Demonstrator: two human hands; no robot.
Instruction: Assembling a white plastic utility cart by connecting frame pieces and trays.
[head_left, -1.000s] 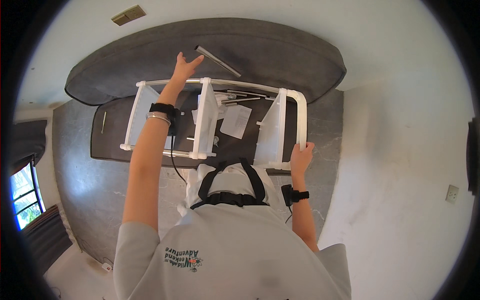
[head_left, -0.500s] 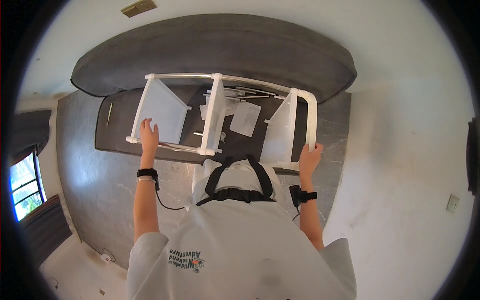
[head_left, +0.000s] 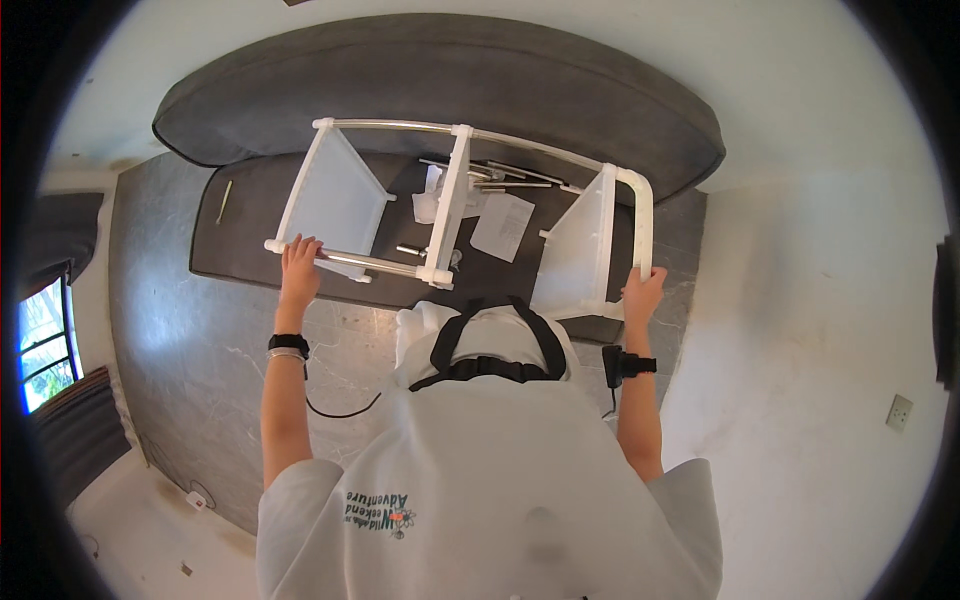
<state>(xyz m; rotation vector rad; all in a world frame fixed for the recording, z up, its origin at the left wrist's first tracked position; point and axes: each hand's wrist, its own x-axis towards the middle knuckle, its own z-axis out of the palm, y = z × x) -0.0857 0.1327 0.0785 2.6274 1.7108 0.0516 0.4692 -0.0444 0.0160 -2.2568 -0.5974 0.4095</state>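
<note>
Grey sofa point(head_left: 440, 70) beneath, the rack point(head_left: 451, 205) runs lengthwise left to right before me, my left hand point(head_left: 299, 270) closed over its near tube point(head_left: 370, 262), right hand point(head_left: 643, 296) gripping its bent white end point(head_left: 643, 222)

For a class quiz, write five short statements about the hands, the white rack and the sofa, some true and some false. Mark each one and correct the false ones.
1. The left hand is on a metal tube of the rack. True.
2. The right hand holds a sheet of paper. False: it holds the rack's curved white bar.
3. The rack shows five white panels. False: three show.
4. Loose tubes lie on the sofa seat. True.
5. The sofa back is bright red. False: it is dark grey.
</note>
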